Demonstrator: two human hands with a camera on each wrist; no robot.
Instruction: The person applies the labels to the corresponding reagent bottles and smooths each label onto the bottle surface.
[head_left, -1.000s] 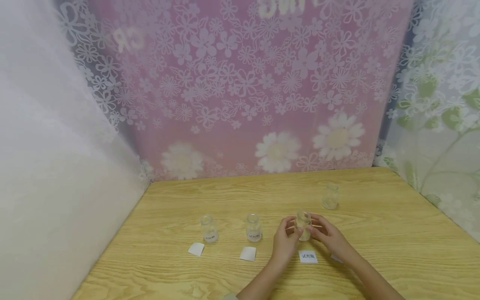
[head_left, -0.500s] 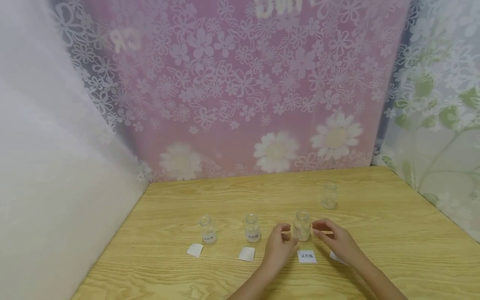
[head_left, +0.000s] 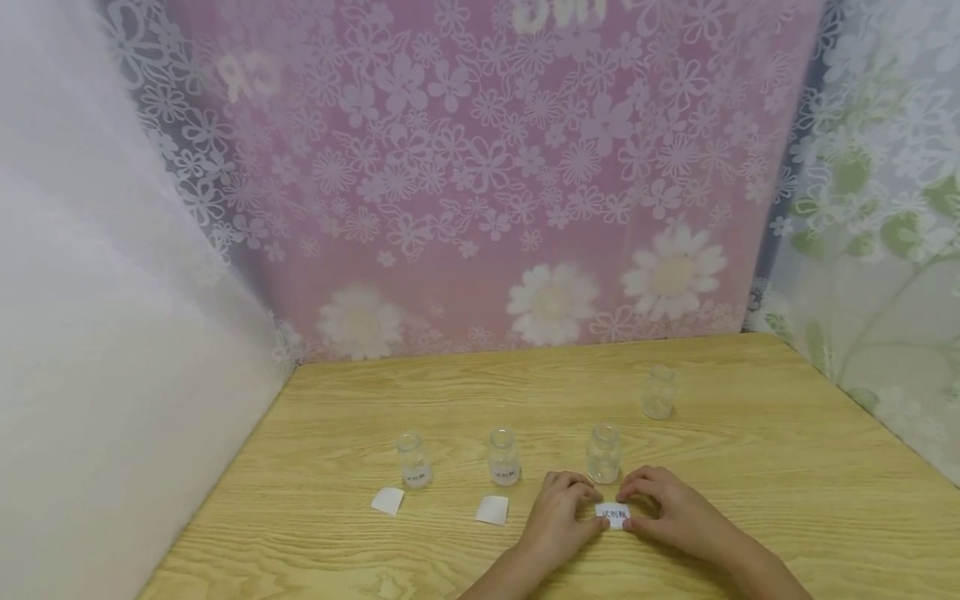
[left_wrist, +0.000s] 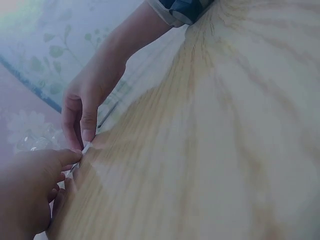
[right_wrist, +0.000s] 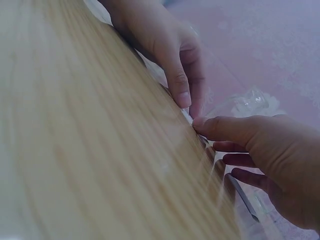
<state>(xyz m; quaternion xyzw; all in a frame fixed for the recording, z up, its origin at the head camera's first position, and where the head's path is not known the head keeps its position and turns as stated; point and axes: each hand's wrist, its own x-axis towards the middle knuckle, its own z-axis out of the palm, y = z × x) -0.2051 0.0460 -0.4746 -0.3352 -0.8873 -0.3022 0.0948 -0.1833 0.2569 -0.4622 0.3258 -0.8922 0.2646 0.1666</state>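
Note:
A white paper label (head_left: 615, 515) with dark Chinese characters lies on the wooden table between my hands. My left hand (head_left: 561, 518) grips its left end, the thumb at the near corner and the forefinger at the far edge. On the right end, my right hand (head_left: 677, 514) holds it the same way. Both thumbs meet the label's edge in the right wrist view, where the left hand (right_wrist: 172, 60) faces the right hand (right_wrist: 280, 155). Just beyond the label stands an open clear glass bottle (head_left: 603, 457), upright and untouched.
Two glass bottles (head_left: 415, 461) (head_left: 503, 460) bearing similar labels stand to the left. In front of each lies a blank white paper square (head_left: 387, 501) (head_left: 492, 510). Another clear bottle (head_left: 658, 393) stands farther back at right. Floral curtains (head_left: 480, 167) border the table (head_left: 360, 400).
Both hands have let go of the glass bottle, left it standing, and come down nearer to the body onto the label. The right hand now covers the other paper beside it.

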